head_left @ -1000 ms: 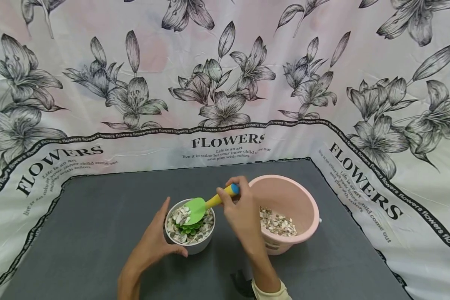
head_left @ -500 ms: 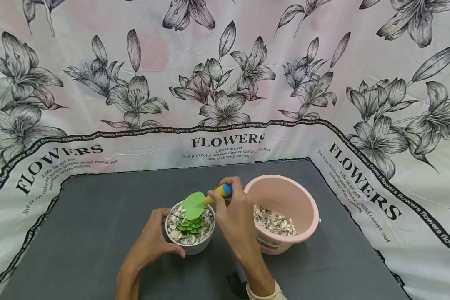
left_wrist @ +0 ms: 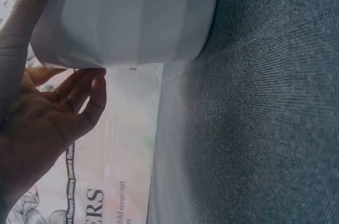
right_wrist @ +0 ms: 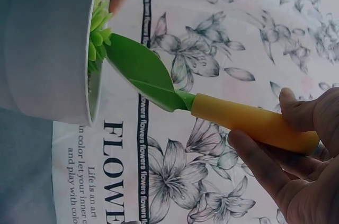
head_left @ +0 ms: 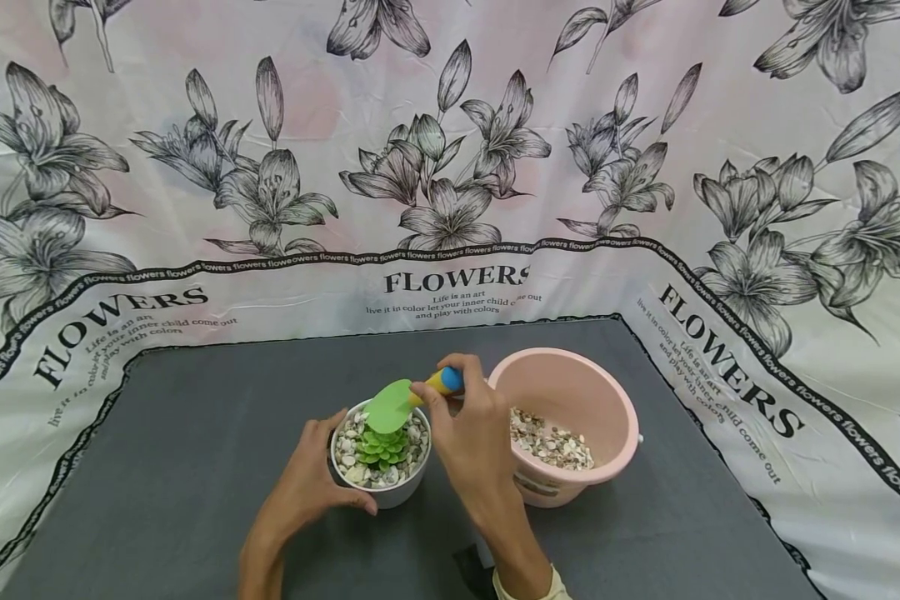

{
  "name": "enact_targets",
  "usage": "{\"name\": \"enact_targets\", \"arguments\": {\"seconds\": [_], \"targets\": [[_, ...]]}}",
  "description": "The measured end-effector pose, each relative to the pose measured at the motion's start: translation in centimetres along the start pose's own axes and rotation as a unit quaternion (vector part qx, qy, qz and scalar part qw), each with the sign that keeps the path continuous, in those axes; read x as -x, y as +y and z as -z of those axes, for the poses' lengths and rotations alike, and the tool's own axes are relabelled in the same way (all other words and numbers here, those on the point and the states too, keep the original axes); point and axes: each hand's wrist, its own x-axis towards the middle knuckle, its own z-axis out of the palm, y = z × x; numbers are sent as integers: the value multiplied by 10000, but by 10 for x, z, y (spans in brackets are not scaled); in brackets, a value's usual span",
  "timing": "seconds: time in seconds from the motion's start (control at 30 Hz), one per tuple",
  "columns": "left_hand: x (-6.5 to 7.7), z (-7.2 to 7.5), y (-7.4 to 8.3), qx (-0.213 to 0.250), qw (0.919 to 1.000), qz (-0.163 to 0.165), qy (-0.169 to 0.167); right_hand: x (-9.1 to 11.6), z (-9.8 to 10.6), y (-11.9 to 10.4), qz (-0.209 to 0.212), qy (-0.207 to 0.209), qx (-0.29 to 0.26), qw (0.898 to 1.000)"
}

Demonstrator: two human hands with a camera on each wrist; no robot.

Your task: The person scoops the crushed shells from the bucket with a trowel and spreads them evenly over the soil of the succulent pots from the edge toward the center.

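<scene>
In the head view, a white pot stands on the grey cloth, holding a green succulent ringed by pale pebbles. My left hand grips the pot's left side, thumb in front and fingers behind. The left wrist view shows fingertips against the pot wall. My right hand holds a small trowel by its yellow handle, which has a blue end. Its green blade is tilted over the pot's back edge. In the right wrist view the blade tip meets the succulent's leaves.
A pink bucket with loose pebbles inside stands just right of my right hand. A dark object lies near my right forearm. Flower-printed fabric rises behind the grey cloth.
The pebbles on the trowel blade a second ago are off it now. My right hand has moved slightly left and the blade has turned over. My left hand keeps its grip on the pot.
</scene>
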Motion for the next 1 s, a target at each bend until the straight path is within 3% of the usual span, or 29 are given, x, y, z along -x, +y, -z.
{"name": "enact_targets", "arguments": {"seconds": [0.37, 0.5, 0.63, 0.77, 0.9, 1.0], "targets": [[-1, -7, -3, 348, 9993, 131, 34, 0, 13, 9, -63, 364, -367, 9986], [-2, -9, -3, 262, 9996, 67, 25, -2, 25, 17, -282, 910, -661, 9933], [-3, -13, -3, -51, 9997, -196, 148, -9, 45, 24, -468, 1796, -1072, 9768], [-2, -18, -3, -264, 9978, -485, 372, -16, 70, 35, -575, 2751, -1476, 9483], [0, -18, -3, -235, 9975, -542, 380, -17, 94, 51, -697, 3440, -1345, 9267], [1, -16, -3, -201, 9969, -621, 440, -14, 108, 64, -931, 3634, -840, 9232]]}}
